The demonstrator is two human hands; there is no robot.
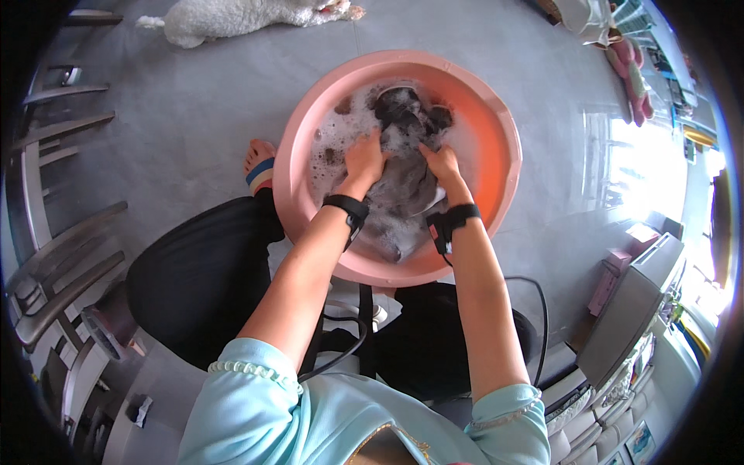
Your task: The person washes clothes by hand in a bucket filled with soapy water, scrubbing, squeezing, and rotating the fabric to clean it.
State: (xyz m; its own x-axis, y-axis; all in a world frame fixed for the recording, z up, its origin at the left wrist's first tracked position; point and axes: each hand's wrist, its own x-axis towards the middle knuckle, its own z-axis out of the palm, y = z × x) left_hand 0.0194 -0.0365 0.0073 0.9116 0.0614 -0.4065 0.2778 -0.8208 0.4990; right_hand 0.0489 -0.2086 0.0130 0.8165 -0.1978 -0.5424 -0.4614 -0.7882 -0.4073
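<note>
A round pink plastic basin [511,145] stands on the floor before me with soapy water [334,142] in it. Wet clothing lies in the suds: a black piece [398,107] at the far side and a grey piece [407,174] in the middle. My left hand [365,158] grips the wet cloth from the left, its fingertips partly lost in foam. On the other side of the grey cloth, my right hand [443,165] holds it between thumb and fingers. Black straps with small devices circle both wrists.
A white dog [250,20] lies on the grey floor beyond the basin. Wooden chairs [70,244] line the left side. A black cable [543,325] runs beside my right arm. A grey cabinet-like piece [630,308] and a pink box [607,285] are at right.
</note>
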